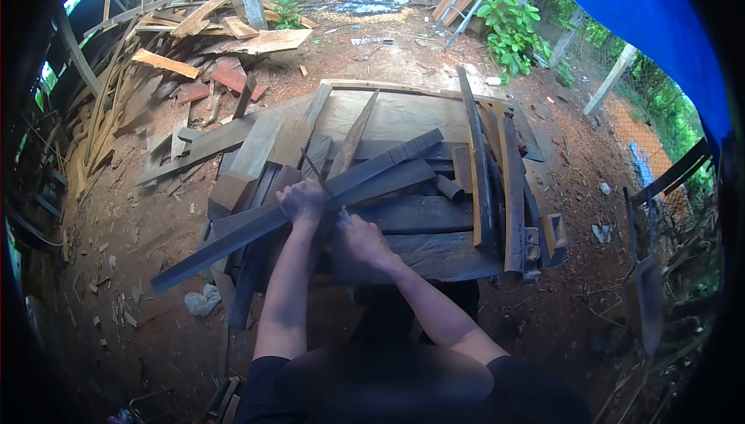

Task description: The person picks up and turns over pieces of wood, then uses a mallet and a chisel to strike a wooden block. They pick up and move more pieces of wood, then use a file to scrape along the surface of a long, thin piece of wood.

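A long dark wooden bar (225, 247) lies diagonally over the wood on a low workbench (427, 262), with several thin lines across its upper right end. My left hand (303, 200) is closed on the bar near its middle. Just right of it, my right hand (363, 238) is closed round the handle of a thin dark tool (317, 169), perhaps a saw or file. The tool's narrow blade crosses the bar between my hands and points up to the left. The handle is mostly hidden by my fingers.
Loose boards (475, 168) stand out along the bench's right side, and wooden blocks (231, 191) lie at its left. A short dark cylinder (449, 187) rests beyond my right hand. Scrap wood (233, 41) is piled at the back left. A blue tarp (660, 12) hangs at upper right.
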